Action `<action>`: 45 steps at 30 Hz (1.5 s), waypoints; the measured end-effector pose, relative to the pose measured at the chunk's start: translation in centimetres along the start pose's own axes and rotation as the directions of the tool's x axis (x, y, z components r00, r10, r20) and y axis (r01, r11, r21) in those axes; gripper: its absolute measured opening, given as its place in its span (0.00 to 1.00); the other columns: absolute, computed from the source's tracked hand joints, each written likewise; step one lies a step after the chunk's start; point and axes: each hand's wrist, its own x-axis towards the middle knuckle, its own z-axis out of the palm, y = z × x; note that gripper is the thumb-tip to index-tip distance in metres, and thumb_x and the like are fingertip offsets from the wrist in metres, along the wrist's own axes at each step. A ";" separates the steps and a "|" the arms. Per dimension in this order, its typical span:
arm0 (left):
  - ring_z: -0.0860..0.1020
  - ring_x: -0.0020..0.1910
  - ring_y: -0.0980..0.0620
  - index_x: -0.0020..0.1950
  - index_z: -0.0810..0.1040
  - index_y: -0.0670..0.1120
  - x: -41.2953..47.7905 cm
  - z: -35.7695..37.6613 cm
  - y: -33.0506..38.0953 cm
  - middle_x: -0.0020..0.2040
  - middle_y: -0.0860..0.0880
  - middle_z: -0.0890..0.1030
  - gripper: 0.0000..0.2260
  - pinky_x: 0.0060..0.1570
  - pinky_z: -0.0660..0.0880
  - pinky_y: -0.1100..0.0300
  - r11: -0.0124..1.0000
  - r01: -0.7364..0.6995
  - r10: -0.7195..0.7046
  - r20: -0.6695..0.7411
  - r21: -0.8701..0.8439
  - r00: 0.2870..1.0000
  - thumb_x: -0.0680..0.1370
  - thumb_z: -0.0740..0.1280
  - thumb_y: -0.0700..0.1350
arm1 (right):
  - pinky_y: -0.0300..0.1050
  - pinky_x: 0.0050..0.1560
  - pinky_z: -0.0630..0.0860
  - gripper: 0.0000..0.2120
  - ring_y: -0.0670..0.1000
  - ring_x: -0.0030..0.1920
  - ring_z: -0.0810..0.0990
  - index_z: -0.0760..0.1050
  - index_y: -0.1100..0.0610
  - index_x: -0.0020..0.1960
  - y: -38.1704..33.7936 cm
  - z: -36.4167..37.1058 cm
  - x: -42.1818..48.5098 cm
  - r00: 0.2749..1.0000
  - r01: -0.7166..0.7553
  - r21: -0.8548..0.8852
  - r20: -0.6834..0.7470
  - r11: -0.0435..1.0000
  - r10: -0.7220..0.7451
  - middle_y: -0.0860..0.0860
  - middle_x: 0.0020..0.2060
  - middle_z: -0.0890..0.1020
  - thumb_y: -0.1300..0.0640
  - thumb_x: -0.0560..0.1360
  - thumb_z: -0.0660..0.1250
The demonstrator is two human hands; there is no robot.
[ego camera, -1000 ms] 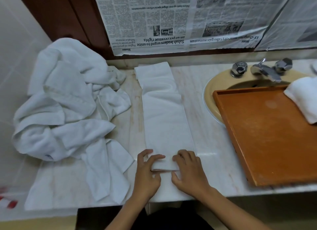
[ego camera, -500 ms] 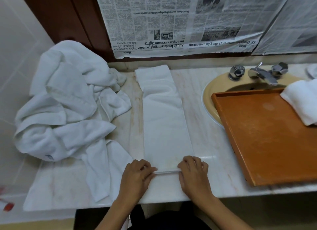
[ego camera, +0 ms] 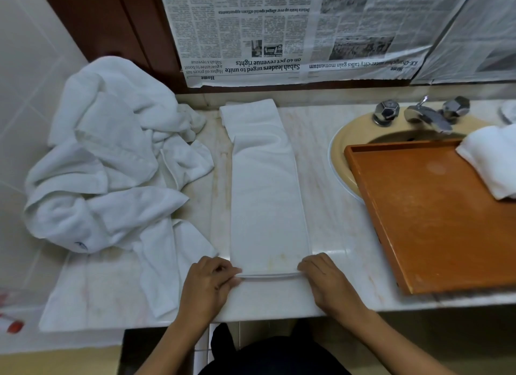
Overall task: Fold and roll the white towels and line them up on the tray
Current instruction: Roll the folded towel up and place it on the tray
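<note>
Counter [ego camera: 329, 207] is carrying the folded towel strip [ego camera: 265, 201], its long axis running from the front edge straight to the back edge, away from the person. Tray [ego camera: 435, 221] is sitting toward the right edge, well apart from the strip. Left hand [ego camera: 208, 284] and right hand [ego camera: 326, 282] are pinching the strip's two near corners at the front edge, both equally close. Rolling is probably going away from the body.

I stand at a pale marble counter [ego camera: 335, 229] streaked with pink. Along its far edge, upside-down newspaper sheets [ego camera: 279, 34] cover the wall. A dark brown wood panel [ego camera: 106, 25] stands beside them, toward the far left corner. White tiles [ego camera: 25, 75] line the wall at the counter's left end. A yellowish basin [ego camera: 339, 151] with a chrome tap [ego camera: 427, 117] is sunk near the far right corner.
</note>
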 end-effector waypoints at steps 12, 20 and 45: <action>0.76 0.49 0.52 0.47 0.83 0.52 2.9 -0.9 3.1 0.44 0.55 0.82 0.10 0.46 0.63 0.58 0.850 0.508 -0.525 0.160 0.138 0.836 0.79 0.65 0.54 | 0.32 0.36 0.70 0.11 0.48 0.37 0.77 0.77 0.56 0.37 -1.5 -1.7 4.0 0.762 -0.646 0.265 0.164 0.716 0.626 0.50 0.34 0.79 0.71 0.68 0.69; 0.74 0.43 0.53 0.42 0.77 0.52 3.3 -0.7 4.1 0.40 0.56 0.76 0.08 0.45 0.69 0.58 0.822 0.554 -0.568 0.121 0.132 0.814 0.75 0.69 0.54 | 0.43 0.29 0.59 0.06 0.52 0.32 0.69 0.68 0.62 0.34 -4.0 -0.7 6.4 0.717 -0.693 -0.006 0.092 0.721 0.691 0.52 0.32 0.70 0.69 0.67 0.58; 0.76 0.45 0.51 0.53 0.85 0.44 0.6 0.6 -1.2 0.46 0.48 0.80 0.12 0.42 0.73 0.59 0.954 -0.301 0.301 -0.015 -0.001 0.954 0.77 0.66 0.49 | 0.47 0.43 0.75 0.13 0.55 0.48 0.76 0.81 0.60 0.56 0.6 -0.5 1.1 0.966 0.256 -0.079 0.067 0.963 -0.251 0.53 0.53 0.79 0.60 0.72 0.70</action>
